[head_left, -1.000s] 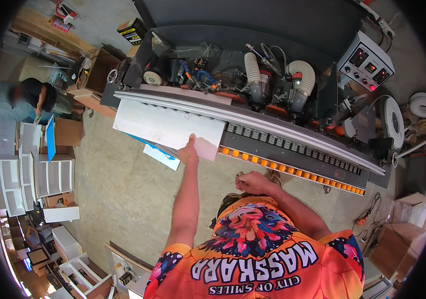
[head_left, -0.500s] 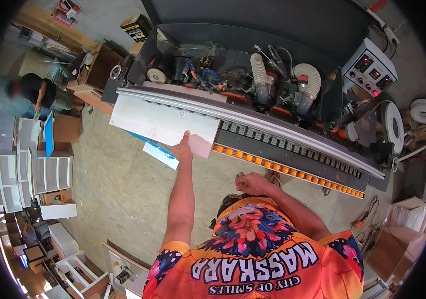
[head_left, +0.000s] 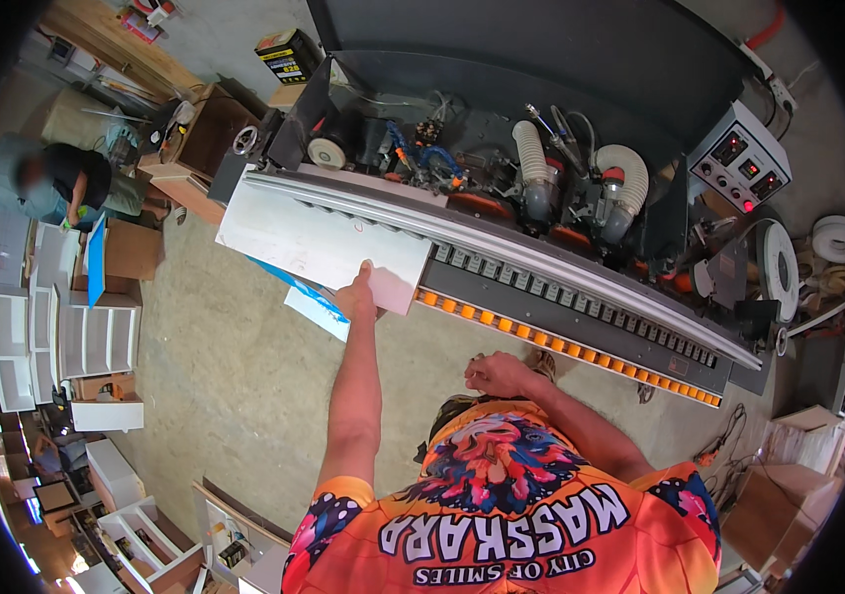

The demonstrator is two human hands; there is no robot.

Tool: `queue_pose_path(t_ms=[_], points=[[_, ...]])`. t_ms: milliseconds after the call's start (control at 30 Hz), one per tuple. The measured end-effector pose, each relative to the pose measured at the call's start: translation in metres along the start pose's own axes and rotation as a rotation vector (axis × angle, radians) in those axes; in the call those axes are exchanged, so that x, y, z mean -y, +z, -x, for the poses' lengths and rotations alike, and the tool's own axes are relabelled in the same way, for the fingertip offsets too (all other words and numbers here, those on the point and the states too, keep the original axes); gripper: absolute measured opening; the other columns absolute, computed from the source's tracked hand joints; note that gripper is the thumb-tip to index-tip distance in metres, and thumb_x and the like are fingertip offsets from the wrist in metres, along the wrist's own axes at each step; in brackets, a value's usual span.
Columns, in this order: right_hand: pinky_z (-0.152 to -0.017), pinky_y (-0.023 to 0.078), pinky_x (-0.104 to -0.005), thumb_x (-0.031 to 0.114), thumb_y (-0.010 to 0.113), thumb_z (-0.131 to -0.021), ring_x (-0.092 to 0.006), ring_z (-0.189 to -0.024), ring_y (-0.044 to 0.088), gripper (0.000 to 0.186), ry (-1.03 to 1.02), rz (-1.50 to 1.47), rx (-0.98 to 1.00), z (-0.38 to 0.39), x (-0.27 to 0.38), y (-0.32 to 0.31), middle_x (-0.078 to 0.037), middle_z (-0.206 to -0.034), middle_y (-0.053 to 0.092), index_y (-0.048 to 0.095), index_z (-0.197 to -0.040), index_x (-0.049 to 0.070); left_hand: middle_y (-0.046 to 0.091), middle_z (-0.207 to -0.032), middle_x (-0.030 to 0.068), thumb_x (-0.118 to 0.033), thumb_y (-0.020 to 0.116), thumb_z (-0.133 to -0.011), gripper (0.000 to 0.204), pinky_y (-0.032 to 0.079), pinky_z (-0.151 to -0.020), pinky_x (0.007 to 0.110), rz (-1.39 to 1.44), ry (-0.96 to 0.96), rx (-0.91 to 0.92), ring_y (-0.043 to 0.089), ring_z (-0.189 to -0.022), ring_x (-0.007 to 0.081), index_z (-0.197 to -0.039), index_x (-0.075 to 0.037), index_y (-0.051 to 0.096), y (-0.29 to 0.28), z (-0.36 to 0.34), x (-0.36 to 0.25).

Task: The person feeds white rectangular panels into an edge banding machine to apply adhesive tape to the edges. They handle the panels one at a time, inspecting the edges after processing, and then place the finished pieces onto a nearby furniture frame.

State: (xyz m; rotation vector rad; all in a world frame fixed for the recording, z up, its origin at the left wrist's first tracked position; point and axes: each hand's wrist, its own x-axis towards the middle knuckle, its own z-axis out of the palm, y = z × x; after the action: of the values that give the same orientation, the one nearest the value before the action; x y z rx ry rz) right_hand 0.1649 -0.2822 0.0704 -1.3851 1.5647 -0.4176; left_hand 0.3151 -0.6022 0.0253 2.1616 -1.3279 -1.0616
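My left hand (head_left: 358,293) reaches forward and grips the near right corner of a white rectangular panel (head_left: 314,240). The panel lies flat on the infeed end of a long grey machine (head_left: 541,267) with a row of orange rollers (head_left: 561,342) along its front. My right hand (head_left: 499,374) hangs closed near my waist, holding nothing. A blue-and-white sheet (head_left: 312,305) shows just under the panel's near edge.
Another person (head_left: 66,183) bends over cardboard boxes at the far left. White cabinet parts (head_left: 56,327) stand stacked at the left and lower left. The machine's control box (head_left: 739,163) and rolls of edge tape (head_left: 789,267) sit at the right. A concrete floor (head_left: 234,386) lies between.
My left hand has moved with the white panel to the right along the machine's front. My right hand has stayed near my waist.
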Motion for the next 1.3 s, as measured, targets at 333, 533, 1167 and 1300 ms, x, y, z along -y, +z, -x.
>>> queue_pose_path(t_ms=[333, 533, 1167, 1300], points=[[-0.081, 0.056, -0.0459, 0.035, 0.068, -0.093, -0.0363, -0.090, 0.072, 0.032, -0.086, -0.035, 0.008, -0.035, 0.016, 0.009, -0.016, -0.094, 0.075, 0.074, -0.110, 0.007, 0.075, -0.090, 0.0267, -0.080, 0.072, -0.075, 0.093, 0.057, -0.072, 0.047, -0.128, 0.025, -0.043, 0.072, -0.080, 0.0370, -0.088, 0.012, 0.075, -0.008, -0.043, 0.011], [-0.085, 0.055, -0.0471, 0.035, 0.066, -0.094, -0.0376, -0.094, 0.072, 0.033, -0.130, -0.055, 0.052, -0.080, 0.049, -0.006, -0.018, -0.099, 0.075, 0.074, -0.111, 0.008, 0.074, -0.089, 0.0296, -0.081, 0.072, -0.073, 0.096, 0.057, -0.073, 0.048, -0.174, 0.066, -0.087, 0.073, -0.081, 0.0370, -0.087, 0.014, 0.074, -0.010, -0.071, 0.014], [-0.073, 0.058, -0.0428, 0.028, 0.064, -0.093, -0.0318, -0.080, 0.075, 0.028, 0.231, -0.186, -0.349, -0.289, 0.106, -0.019, -0.015, -0.086, 0.076, 0.071, -0.097, 0.002, 0.071, -0.098, 0.0177, -0.038, 0.091, -0.081, 0.058, 0.062, -0.061, 0.043, 0.604, -0.261, 0.312, 0.070, -0.082, 0.0274, -0.102, 0.011, 0.070, -0.047, -0.125, 0.000], [-0.074, 0.057, -0.0473, 0.035, 0.062, -0.095, -0.0383, -0.081, 0.073, 0.035, 0.257, -0.119, -0.364, -0.308, 0.113, -0.019, -0.019, -0.087, 0.074, 0.070, -0.095, 0.001, 0.069, -0.103, 0.0198, -0.036, 0.088, -0.085, 0.058, 0.062, -0.063, 0.044, 0.589, -0.292, 0.407, 0.070, -0.085, 0.0297, -0.109, 0.012, 0.067, -0.060, -0.144, -0.002]])
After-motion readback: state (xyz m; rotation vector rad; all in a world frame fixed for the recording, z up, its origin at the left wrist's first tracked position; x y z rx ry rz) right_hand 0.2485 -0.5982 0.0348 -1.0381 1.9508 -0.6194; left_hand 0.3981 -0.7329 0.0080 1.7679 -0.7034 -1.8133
